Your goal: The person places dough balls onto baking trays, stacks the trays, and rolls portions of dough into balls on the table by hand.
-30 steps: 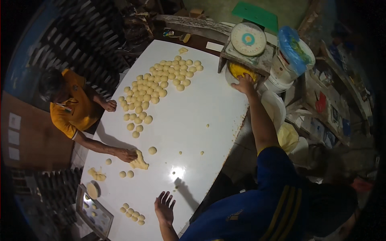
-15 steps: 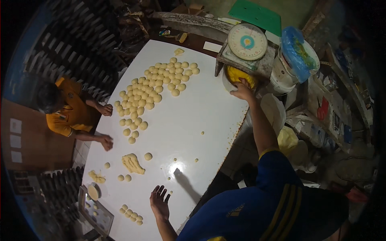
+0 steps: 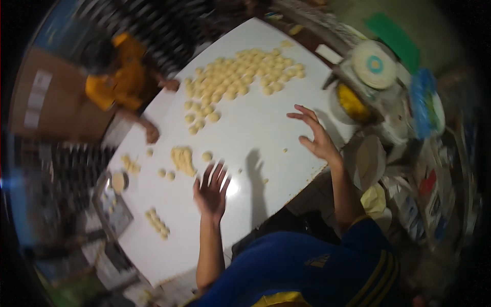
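My left hand (image 3: 209, 197) is held over the near part of the white table (image 3: 276, 179), its fingers spread and nothing in it. Just beyond its fingertips are a large dough lump (image 3: 182, 159) and a single dough ball (image 3: 207, 156). My right hand (image 3: 318, 139) hovers above the table's right side, fingers apart, also holding nothing. To its right stands a bowl of yellow stuff (image 3: 352, 102), partly under the scale's stand. Many pale dough balls (image 3: 225, 77) cover the far left of the table. A short row of small dough balls (image 3: 157, 224) lies at the near left.
A dial scale (image 3: 376, 64) stands at the far right, beside a blue plastic bag (image 3: 423, 105) on buckets. Across the table, a person in an orange shirt (image 3: 120, 79) has both hands at its left edge. A metal tray (image 3: 113, 207) and a cup (image 3: 119, 181) sit at the left corner.
My right hand has left the bowl of yellow stuff and come back over the table. My left hand has moved forward, close to the dough lump. The whole view has shifted and turned.
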`<state>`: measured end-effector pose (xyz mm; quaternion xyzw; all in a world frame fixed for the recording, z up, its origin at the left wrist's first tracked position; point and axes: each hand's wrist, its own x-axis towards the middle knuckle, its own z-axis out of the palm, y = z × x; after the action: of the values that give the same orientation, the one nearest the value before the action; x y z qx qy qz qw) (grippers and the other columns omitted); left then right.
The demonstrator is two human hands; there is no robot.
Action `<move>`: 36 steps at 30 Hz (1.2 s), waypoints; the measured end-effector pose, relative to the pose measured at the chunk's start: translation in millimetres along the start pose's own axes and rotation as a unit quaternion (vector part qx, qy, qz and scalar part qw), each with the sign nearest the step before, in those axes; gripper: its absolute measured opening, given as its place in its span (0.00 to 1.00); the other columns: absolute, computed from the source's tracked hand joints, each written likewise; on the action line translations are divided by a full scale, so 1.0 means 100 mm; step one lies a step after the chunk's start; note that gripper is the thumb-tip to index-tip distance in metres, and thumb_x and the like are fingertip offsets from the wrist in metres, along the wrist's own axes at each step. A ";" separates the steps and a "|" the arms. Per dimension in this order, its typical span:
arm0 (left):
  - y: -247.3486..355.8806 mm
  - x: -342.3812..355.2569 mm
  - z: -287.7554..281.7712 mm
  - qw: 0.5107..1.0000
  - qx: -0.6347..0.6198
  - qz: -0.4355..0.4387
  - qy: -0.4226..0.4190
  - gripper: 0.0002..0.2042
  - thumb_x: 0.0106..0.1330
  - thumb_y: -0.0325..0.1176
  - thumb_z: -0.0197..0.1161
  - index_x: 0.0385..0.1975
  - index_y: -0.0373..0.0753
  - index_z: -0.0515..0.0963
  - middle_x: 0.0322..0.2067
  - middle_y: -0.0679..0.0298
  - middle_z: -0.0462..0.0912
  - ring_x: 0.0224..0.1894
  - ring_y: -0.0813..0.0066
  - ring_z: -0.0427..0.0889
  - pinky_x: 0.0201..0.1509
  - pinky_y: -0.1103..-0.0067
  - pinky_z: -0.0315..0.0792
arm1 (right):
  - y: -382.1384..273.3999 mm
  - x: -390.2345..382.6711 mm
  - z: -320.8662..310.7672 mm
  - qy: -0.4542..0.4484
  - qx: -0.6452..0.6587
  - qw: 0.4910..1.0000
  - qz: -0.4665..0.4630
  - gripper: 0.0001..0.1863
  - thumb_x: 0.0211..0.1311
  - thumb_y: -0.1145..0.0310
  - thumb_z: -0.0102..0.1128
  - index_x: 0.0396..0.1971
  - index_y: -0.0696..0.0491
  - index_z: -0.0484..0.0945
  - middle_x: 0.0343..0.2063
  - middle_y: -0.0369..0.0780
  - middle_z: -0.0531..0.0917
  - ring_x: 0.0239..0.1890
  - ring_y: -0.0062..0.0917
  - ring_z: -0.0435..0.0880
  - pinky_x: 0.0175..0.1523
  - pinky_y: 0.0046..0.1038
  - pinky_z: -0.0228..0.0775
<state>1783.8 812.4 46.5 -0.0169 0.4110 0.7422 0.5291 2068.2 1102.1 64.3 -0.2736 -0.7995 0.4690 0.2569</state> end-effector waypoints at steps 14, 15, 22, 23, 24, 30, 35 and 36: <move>-0.18 0.44 1.03 0.971 -0.032 -0.025 -0.238 0.46 0.82 0.74 0.33 0.89 0.45 0.50 0.87 0.56 0.52 0.89 0.60 0.47 0.92 0.63 0.35 | -0.87 0.22 1.66 -0.049 -0.158 0.961 -0.220 0.56 0.70 0.37 0.65 0.85 0.57 0.57 0.85 0.55 0.56 0.87 0.56 0.52 0.87 0.62 0.40; -0.31 0.32 0.99 0.970 0.002 -0.070 -0.233 0.47 0.81 0.75 0.33 0.89 0.46 0.48 0.88 0.56 0.51 0.89 0.60 0.48 0.91 0.64 0.38 | -0.58 0.42 1.50 -0.032 -0.193 0.958 -0.208 0.55 0.70 0.40 0.68 0.86 0.58 0.56 0.85 0.55 0.55 0.87 0.55 0.52 0.87 0.60 0.39; -0.30 -0.33 0.13 0.972 0.081 -0.135 -0.175 0.46 0.81 0.75 0.36 0.89 0.49 0.48 0.88 0.55 0.50 0.88 0.52 0.49 0.90 0.54 0.41 | 1.55 0.78 -0.69 0.265 -0.370 0.843 0.287 0.41 0.73 0.41 0.66 0.65 0.66 0.80 0.63 0.63 0.81 0.69 0.59 0.77 0.74 0.54 0.68; -0.29 -0.31 -0.10 0.979 0.089 -0.129 -0.131 0.45 0.81 0.73 0.37 0.89 0.49 0.50 0.87 0.54 0.52 0.88 0.52 0.51 0.90 0.54 0.41 | 1.78 0.70 -1.00 0.246 -0.348 0.848 0.315 0.38 0.69 0.43 0.67 0.60 0.66 0.83 0.58 0.64 0.85 0.64 0.59 0.82 0.71 0.52 0.72; -0.29 -0.27 -0.34 0.984 0.097 -0.120 -0.084 0.44 0.82 0.72 0.38 0.88 0.49 0.52 0.87 0.54 0.54 0.87 0.52 0.52 0.89 0.53 0.42 | 1.99 0.64 -1.20 0.256 -0.352 0.842 0.319 0.38 0.69 0.43 0.67 0.60 0.66 0.83 0.58 0.64 0.85 0.64 0.59 0.82 0.71 0.52 0.72; 0.12 -0.48 -1.07 0.989 0.127 -0.066 0.038 0.42 0.81 0.73 0.38 0.86 0.50 0.60 0.83 0.56 0.64 0.85 0.56 0.57 0.88 0.56 0.45 | 2.18 0.86 -1.24 0.116 -0.087 0.878 0.456 0.39 0.68 0.44 0.66 0.56 0.70 0.81 0.60 0.58 0.86 0.66 0.43 0.84 0.71 0.38 0.71; -0.02 -0.22 -0.82 0.992 0.105 -0.072 -0.005 0.42 0.82 0.72 0.39 0.85 0.49 0.61 0.82 0.56 0.65 0.85 0.57 0.59 0.88 0.56 0.45 | 2.90 0.33 -2.07 0.257 -0.105 0.880 0.385 0.36 0.73 0.42 0.59 0.61 0.62 0.82 0.62 0.55 0.85 0.68 0.43 0.81 0.76 0.41 0.66; -0.08 -0.19 -0.81 0.993 0.092 -0.076 -0.016 0.42 0.82 0.72 0.39 0.84 0.48 0.62 0.82 0.56 0.66 0.84 0.58 0.59 0.88 0.57 0.46 | 3.03 0.27 -2.24 0.281 -0.030 0.889 0.359 0.33 0.76 0.44 0.55 0.63 0.59 0.81 0.63 0.56 0.85 0.69 0.46 0.81 0.77 0.42 0.65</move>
<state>1765.2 747.6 -3.5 0.0128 0.4664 0.6590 0.5899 2257.9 1382.0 -105.6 -0.6699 -0.5545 0.4088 0.2767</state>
